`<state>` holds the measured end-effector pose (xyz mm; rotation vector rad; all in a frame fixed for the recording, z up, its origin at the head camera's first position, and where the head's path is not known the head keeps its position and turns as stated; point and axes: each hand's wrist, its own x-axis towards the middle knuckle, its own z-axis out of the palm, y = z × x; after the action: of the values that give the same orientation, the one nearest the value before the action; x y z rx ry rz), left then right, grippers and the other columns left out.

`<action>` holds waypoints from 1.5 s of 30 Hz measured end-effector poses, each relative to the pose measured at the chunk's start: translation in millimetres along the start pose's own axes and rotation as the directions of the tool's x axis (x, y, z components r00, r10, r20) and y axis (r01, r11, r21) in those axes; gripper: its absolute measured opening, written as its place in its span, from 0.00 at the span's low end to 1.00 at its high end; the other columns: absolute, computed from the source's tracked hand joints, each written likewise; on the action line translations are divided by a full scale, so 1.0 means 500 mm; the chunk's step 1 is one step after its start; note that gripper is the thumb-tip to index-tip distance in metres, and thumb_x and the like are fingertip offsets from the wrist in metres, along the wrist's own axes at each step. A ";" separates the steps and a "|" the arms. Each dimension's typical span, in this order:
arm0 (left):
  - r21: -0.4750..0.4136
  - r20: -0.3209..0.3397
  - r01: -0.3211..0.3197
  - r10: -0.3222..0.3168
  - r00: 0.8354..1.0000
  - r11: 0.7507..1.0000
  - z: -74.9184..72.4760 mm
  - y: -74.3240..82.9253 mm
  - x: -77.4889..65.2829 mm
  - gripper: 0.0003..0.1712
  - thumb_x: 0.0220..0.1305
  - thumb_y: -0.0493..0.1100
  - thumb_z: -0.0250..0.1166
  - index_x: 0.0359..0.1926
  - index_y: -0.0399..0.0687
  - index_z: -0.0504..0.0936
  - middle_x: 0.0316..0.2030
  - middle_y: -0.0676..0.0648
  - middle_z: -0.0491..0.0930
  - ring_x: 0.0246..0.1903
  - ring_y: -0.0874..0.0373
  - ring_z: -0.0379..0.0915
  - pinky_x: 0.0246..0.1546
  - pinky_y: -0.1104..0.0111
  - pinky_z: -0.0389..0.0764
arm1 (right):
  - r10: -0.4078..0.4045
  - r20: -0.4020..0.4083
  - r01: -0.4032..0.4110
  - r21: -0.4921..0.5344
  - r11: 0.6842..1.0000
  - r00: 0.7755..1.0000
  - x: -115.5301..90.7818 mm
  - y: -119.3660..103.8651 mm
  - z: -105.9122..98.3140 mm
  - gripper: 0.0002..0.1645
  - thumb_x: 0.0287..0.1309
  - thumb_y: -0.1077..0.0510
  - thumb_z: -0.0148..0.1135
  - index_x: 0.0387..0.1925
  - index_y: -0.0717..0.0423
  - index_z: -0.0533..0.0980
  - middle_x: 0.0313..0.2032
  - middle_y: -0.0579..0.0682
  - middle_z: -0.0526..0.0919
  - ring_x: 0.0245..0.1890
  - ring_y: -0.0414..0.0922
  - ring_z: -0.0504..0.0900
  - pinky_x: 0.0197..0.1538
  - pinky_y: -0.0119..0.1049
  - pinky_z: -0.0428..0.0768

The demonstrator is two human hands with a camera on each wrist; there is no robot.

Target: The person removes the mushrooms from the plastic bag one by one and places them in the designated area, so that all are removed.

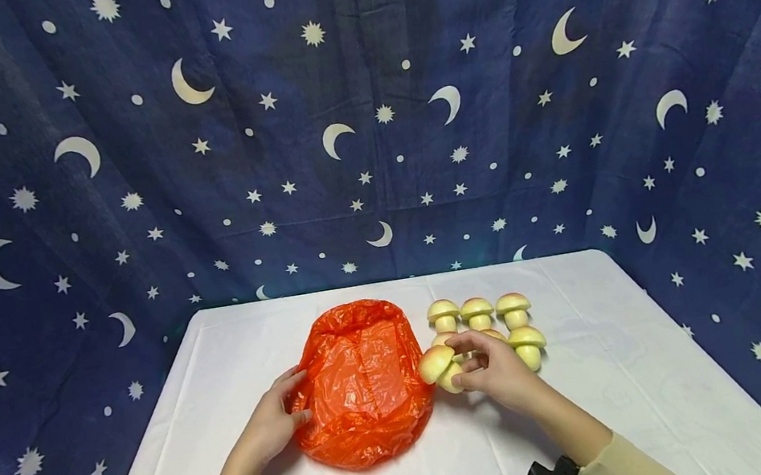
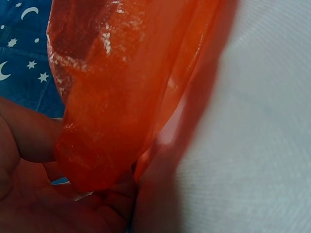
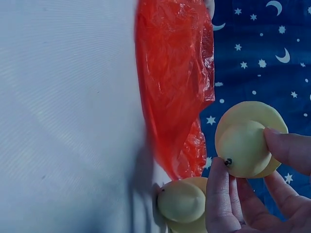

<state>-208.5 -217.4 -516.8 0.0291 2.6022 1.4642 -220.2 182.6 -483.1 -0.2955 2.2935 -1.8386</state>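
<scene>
A red plastic bag (image 1: 363, 370) lies with its mouth spread wide on the table, its rim rolled into a loose ring. At the bag's left side, my left hand (image 1: 276, 418) holds the rim, with a fold of red plastic (image 2: 97, 145) between thumb and fingers. My right hand (image 1: 497, 367) pinches a yellow toy mushroom (image 1: 438, 364) with a reddish tint on its cap, tilted beside the bag's right edge. In the right wrist view the held mushroom (image 3: 245, 145) shows its round stem base with a small dark spot, gripped between thumb and fingertips.
Several more toy mushrooms (image 1: 513, 308) stand upright in two rows right of the bag, some partly hidden behind my right hand. A white cloth (image 1: 594, 402) covers the table. A dark blue curtain (image 1: 368, 150) with moons and stars hangs behind and at both sides.
</scene>
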 end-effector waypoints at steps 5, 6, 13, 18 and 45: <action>-0.001 -0.001 0.002 -0.002 1.000 1.000 0.000 -0.001 -0.001 0.41 0.64 0.26 0.67 0.78 0.38 0.70 0.84 0.36 0.58 0.84 0.28 0.47 0.80 0.32 0.51 | 0.013 -0.011 -0.013 -0.014 1.000 1.000 -0.010 0.007 -0.012 0.35 0.53 0.69 0.77 0.64 0.65 0.77 0.60 0.67 0.80 0.40 0.42 0.83 0.41 0.35 0.92; 0.000 -0.002 0.002 -0.002 1.000 1.000 0.000 -0.001 -0.001 0.41 0.64 0.26 0.67 0.78 0.38 0.70 0.83 0.36 0.58 0.84 0.28 0.47 0.80 0.32 0.51 | 0.017 -0.016 -0.017 -0.018 1.000 1.000 -0.012 0.008 -0.014 0.35 0.53 0.69 0.77 0.64 0.64 0.77 0.61 0.66 0.79 0.40 0.43 0.83 0.41 0.35 0.92; 0.003 0.001 -0.002 0.002 1.000 1.000 0.000 0.001 0.000 0.41 0.64 0.26 0.67 0.78 0.38 0.70 0.83 0.36 0.58 0.83 0.27 0.47 0.80 0.31 0.52 | 0.025 -0.005 -0.025 -0.018 1.000 1.000 -0.030 0.018 -0.030 0.37 0.54 0.68 0.77 0.66 0.65 0.76 0.63 0.68 0.78 0.41 0.43 0.85 0.41 0.35 0.91; 0.003 0.002 -0.001 0.001 1.000 1.000 -0.001 0.000 0.000 0.41 0.64 0.26 0.67 0.78 0.38 0.70 0.83 0.36 0.58 0.83 0.28 0.47 0.80 0.32 0.52 | 0.036 -0.006 -0.036 -0.021 0.999 0.999 -0.043 0.029 -0.038 0.38 0.54 0.68 0.78 0.67 0.64 0.75 0.63 0.68 0.79 0.42 0.44 0.86 0.42 0.35 0.91; 0.002 -0.002 -0.007 0.007 1.000 1.000 -0.003 -0.001 0.001 0.41 0.63 0.26 0.67 0.78 0.37 0.70 0.83 0.35 0.59 0.84 0.28 0.47 0.81 0.33 0.50 | 0.143 -0.036 -0.143 -0.014 0.990 0.989 -0.091 0.082 -0.075 0.38 0.58 0.65 0.77 0.68 0.63 0.73 0.66 0.67 0.76 0.42 0.45 0.87 0.41 0.40 0.93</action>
<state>-209.4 -218.7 -516.5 0.0367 2.6079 1.4651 -188.1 238.7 -514.1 -0.0982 2.2888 -1.7692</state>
